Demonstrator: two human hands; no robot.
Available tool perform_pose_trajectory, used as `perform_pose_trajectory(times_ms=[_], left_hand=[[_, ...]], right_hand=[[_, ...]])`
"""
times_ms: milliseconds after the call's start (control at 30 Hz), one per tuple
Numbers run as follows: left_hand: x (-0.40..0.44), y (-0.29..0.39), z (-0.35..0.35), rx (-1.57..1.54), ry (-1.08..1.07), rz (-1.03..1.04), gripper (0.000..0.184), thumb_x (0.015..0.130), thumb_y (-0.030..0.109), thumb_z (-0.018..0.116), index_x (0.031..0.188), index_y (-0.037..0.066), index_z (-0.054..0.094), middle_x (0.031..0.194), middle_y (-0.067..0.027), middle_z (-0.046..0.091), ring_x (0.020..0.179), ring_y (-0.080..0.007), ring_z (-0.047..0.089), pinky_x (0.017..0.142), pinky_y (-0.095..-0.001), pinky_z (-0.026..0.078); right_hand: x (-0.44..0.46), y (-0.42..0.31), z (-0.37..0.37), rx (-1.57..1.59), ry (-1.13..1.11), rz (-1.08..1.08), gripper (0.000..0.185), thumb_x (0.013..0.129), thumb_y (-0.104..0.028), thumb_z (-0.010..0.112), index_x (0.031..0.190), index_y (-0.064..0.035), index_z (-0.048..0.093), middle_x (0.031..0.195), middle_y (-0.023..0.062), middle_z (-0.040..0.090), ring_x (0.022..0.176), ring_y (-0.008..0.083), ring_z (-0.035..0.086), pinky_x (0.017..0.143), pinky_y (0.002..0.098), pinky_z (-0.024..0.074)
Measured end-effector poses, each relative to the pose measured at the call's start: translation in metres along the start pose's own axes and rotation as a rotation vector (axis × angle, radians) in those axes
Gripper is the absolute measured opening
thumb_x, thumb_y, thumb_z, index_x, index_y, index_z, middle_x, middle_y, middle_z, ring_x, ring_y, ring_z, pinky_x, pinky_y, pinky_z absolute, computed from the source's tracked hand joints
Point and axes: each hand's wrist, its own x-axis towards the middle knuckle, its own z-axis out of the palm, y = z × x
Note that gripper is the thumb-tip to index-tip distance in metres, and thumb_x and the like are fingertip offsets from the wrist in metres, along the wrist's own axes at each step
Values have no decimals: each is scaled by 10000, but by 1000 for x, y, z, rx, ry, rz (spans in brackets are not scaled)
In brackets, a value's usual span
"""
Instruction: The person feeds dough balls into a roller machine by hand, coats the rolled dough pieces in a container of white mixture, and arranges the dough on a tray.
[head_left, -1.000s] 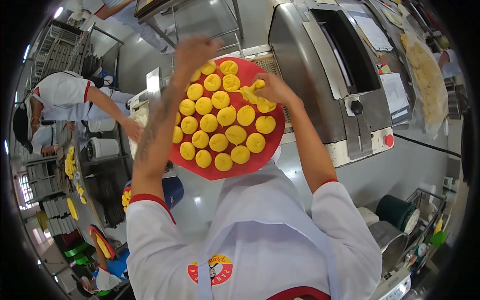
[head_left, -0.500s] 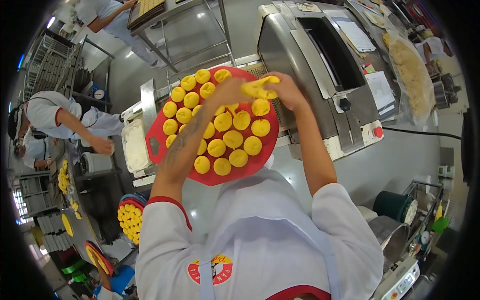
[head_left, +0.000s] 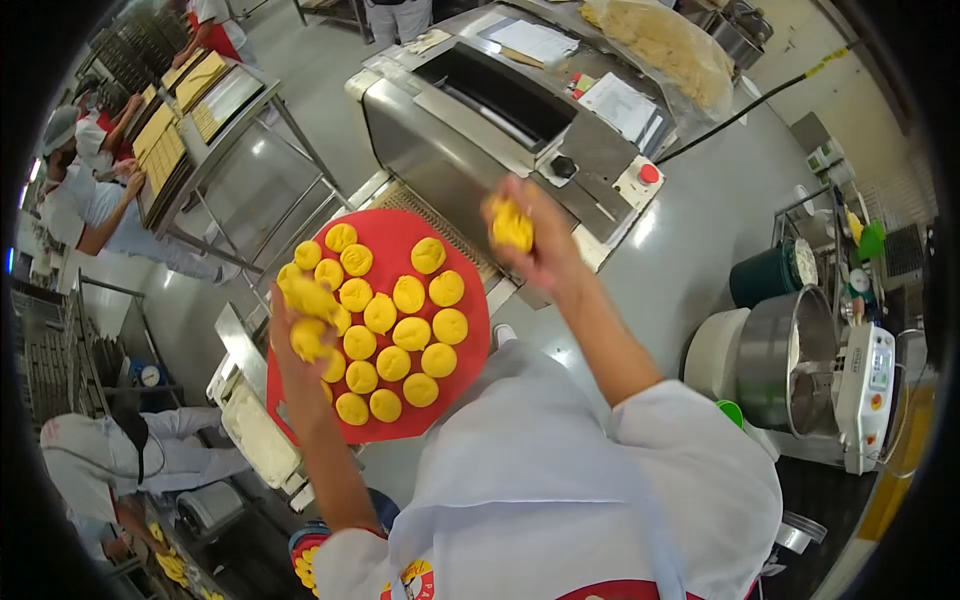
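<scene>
A red board (head_left: 398, 228) lies before me, covered with rows of round yellow dough balls (head_left: 411, 334). My left hand (head_left: 292, 345) is over the board's left edge, smeared by motion, with yellow dough at its fingers. My right hand (head_left: 545, 240) is raised to the right of the board, in front of the steel machine (head_left: 440, 130), its fingers wrapped round a lump of yellow dough (head_left: 511, 224). That lump is clear of the board.
Beyond the board stands the machine with a red button (head_left: 649, 174). A white tub (head_left: 262, 430) sits at the left. Co-workers handle trays (head_left: 160, 150) on a metal rack at upper left. A mixer bowl (head_left: 800, 350) stands at right.
My hands were together over the far side of the board with stretched dough. They have moved apart, left hand to the board's left edge, right hand off to the right. The view has turned.
</scene>
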Motion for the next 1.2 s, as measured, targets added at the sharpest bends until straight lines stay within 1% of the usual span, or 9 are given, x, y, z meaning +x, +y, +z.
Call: perform_pose_trajectory(times_ms=[100,300,533,633,733,833,900,1067,1200], left_hand=[[-35,-58,0,-231,55,-17,501,1009,544,458,1162,84,585,1086,-118,667,821,-242,662,423,-250,480],[-58,-86,21,-367,44,150,504,1019,524,452,1176,58,565,1088,-128,651,906,-276,625,470,-272,510],[-63,-123,58,-409,154,324,498,1040,494,415,1246,59,541,1139,-132,642,954,-288,612,492,-283,517],[-61,-144,67,-324,245,357,497,1039,494,420,1245,59,546,1155,-132,627,909,-261,602,510,-273,521],[-47,-151,90,-231,306,342,499,1038,485,427,1252,53,558,1164,-148,650,882,-248,640,496,-277,510],[-15,-150,123,2,414,314,453,1038,450,448,1241,62,568,1122,-124,663,836,-201,652,539,-277,518],[17,-153,149,159,635,273,410,1043,414,456,1244,70,554,1103,-97,656,820,-184,645,563,-263,520],[91,-157,229,441,400,396,519,1035,429,459,1386,47,475,1113,-71,639,816,-161,628,603,-260,531],[82,-133,204,222,349,307,611,1020,504,461,1425,47,456,1156,-106,631,828,-167,618,627,-280,538]], right_hand=[[36,-63,76,-406,148,-416,253,1000,-364,575,990,-113,540,954,121,637,768,229,653,562,294,537],[103,-143,67,-490,-122,-233,243,968,-341,624,979,-113,543,1017,148,658,812,241,639,625,330,532],[161,-221,92,-1158,-74,-1055,328,943,-154,673,1225,-78,524,1043,69,618,864,161,648,685,318,570],[229,-233,-21,-2048,552,-811,496,934,-477,632,1157,-34,612,1143,211,664,855,288,645,669,392,530],[223,-176,-88,-2100,101,-967,662,889,-538,639,1255,13,615,1168,242,615,991,425,612,935,451,479],[141,-187,-34,-1729,526,-597,638,928,-506,638,1356,-39,557,1283,204,596,1221,298,559,967,364,494],[76,-126,-6,-1119,158,-266,501,935,-339,684,1325,-40,586,1267,170,604,1211,283,566,994,365,490],[42,-92,9,-1655,-367,-538,373,947,-202,672,1288,-71,597,1223,69,618,1077,204,633,871,320,564],[65,-164,20,-837,44,-170,307,954,-163,646,1245,-74,607,1120,57,634,998,163,655,604,268,573]])
